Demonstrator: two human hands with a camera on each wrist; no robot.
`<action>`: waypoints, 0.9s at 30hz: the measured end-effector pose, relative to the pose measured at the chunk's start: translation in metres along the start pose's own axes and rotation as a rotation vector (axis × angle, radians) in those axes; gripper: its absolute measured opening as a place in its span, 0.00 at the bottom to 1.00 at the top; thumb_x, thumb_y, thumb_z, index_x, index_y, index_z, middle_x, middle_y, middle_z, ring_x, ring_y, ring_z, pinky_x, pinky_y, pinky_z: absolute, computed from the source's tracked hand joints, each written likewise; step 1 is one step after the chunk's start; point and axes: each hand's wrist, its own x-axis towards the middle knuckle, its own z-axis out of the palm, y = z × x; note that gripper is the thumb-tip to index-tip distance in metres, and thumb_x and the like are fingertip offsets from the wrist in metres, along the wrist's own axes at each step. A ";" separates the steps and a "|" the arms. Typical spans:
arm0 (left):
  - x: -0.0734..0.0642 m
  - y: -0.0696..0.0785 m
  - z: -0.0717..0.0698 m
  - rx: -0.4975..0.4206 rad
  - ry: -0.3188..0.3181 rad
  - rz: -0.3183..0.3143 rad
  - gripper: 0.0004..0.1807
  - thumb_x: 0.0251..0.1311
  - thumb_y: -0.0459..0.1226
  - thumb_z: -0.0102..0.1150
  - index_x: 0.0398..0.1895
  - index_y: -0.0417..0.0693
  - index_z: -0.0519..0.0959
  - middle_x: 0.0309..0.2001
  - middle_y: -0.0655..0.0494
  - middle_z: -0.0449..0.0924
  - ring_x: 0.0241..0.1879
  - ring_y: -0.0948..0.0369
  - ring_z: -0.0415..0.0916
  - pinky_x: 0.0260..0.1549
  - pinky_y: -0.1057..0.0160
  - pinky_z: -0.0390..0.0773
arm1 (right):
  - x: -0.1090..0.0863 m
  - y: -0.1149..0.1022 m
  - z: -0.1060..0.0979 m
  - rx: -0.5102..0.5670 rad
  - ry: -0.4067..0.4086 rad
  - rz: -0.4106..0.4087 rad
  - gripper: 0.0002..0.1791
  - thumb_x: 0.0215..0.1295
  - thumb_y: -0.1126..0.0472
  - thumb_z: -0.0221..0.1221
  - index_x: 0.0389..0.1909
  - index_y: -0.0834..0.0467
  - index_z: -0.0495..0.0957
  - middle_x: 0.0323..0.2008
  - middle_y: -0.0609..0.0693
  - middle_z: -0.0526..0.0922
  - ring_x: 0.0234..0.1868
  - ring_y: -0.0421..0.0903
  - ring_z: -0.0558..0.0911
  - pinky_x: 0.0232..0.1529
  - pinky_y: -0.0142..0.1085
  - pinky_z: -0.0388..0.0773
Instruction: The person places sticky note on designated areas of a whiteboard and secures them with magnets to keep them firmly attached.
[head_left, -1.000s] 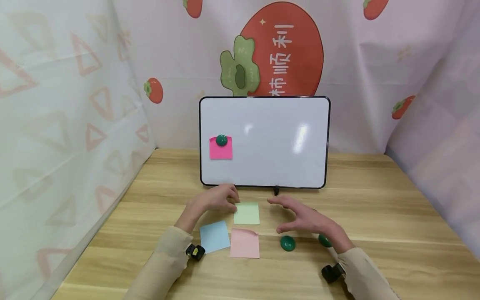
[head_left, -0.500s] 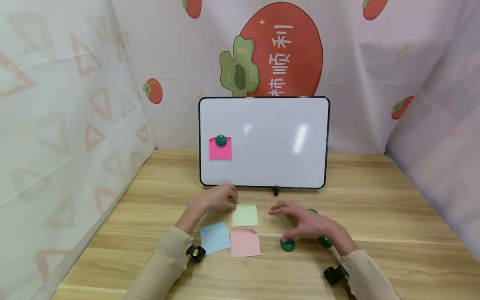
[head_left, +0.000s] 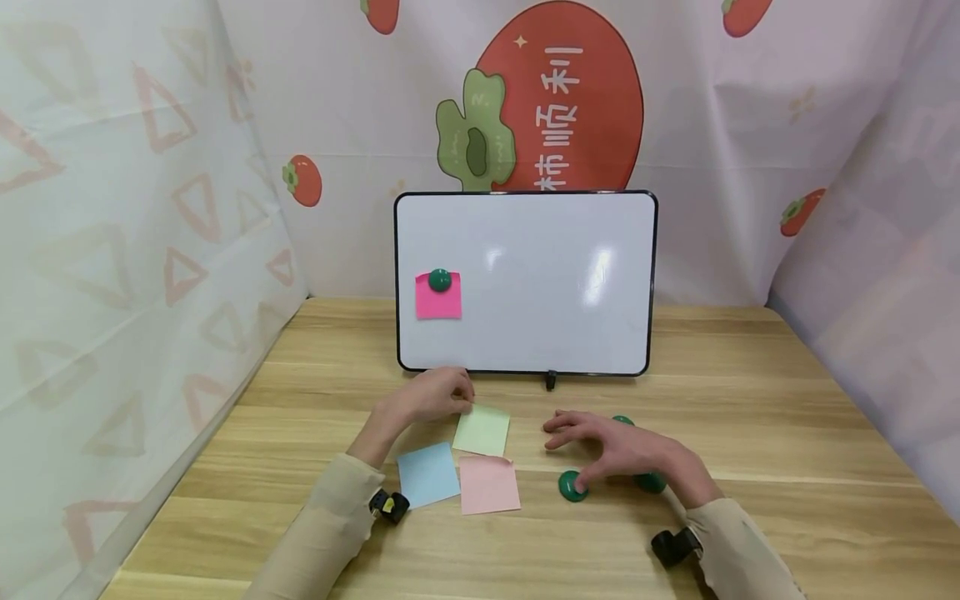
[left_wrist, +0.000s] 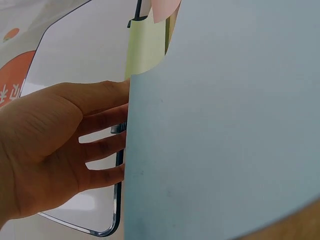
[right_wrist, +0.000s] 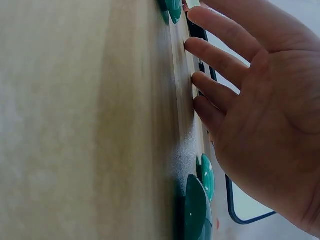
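Note:
My left hand (head_left: 435, 393) pinches the upper left corner of a light green sticky note (head_left: 482, 432), which lies turned at an angle on the table. In the left wrist view, a blue sticky note (left_wrist: 215, 110) hides the fingertips. Blue and pale pink (head_left: 490, 486) notes lie just below the green one. At the right, the thumb of my right hand (head_left: 630, 450) touches a green round magnet (head_left: 573, 485), while the other fingers stretch forward, apart from it. Two more green magnets (right_wrist: 196, 210) lie near that hand, partly behind it in the head view.
A black-framed whiteboard (head_left: 525, 333) stands upright behind the hands. On its left side, a green magnet (head_left: 440, 280) holds a bright pink note (head_left: 438, 306). The wooden table (head_left: 750, 400) reaches to printed cloth walls at the back and sides.
The light green note has shifted left and turned under my left fingers. My right hand has come down and nearer, its thumb now at the magnet.

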 end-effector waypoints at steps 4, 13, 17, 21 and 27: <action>0.000 -0.001 0.000 -0.011 -0.001 -0.018 0.03 0.66 0.39 0.62 0.34 0.54 0.83 0.39 0.63 0.80 0.36 0.65 0.72 0.39 0.64 0.75 | -0.001 0.000 -0.001 -0.012 -0.014 -0.019 0.31 0.55 0.48 0.71 0.62 0.45 0.78 0.73 0.51 0.64 0.77 0.61 0.54 0.70 0.61 0.57; 0.000 0.000 -0.003 -0.044 -0.006 -0.030 0.04 0.68 0.39 0.58 0.37 0.52 0.81 0.35 0.62 0.80 0.33 0.64 0.73 0.36 0.64 0.76 | -0.003 0.002 -0.001 0.005 -0.042 -0.070 0.29 0.54 0.51 0.72 0.59 0.47 0.79 0.75 0.56 0.60 0.77 0.66 0.49 0.70 0.65 0.52; -0.001 0.001 -0.004 -0.061 -0.011 -0.038 0.04 0.69 0.38 0.58 0.35 0.52 0.81 0.34 0.62 0.79 0.32 0.63 0.72 0.35 0.63 0.75 | -0.002 0.004 0.000 0.002 -0.051 -0.069 0.29 0.53 0.51 0.72 0.59 0.46 0.80 0.75 0.55 0.59 0.78 0.65 0.48 0.71 0.65 0.51; -0.002 0.002 -0.004 -0.077 -0.016 -0.035 0.04 0.69 0.38 0.58 0.35 0.51 0.80 0.34 0.61 0.79 0.33 0.63 0.72 0.35 0.63 0.75 | -0.003 0.004 0.000 -0.001 -0.053 -0.077 0.28 0.54 0.51 0.72 0.58 0.46 0.80 0.75 0.56 0.59 0.77 0.66 0.47 0.70 0.66 0.50; -0.002 0.003 -0.005 -0.091 -0.025 -0.032 0.04 0.68 0.38 0.58 0.35 0.52 0.80 0.35 0.61 0.79 0.33 0.63 0.72 0.36 0.63 0.75 | -0.004 0.001 -0.001 0.055 -0.077 -0.060 0.24 0.53 0.53 0.73 0.53 0.46 0.84 0.76 0.57 0.57 0.78 0.67 0.43 0.68 0.72 0.45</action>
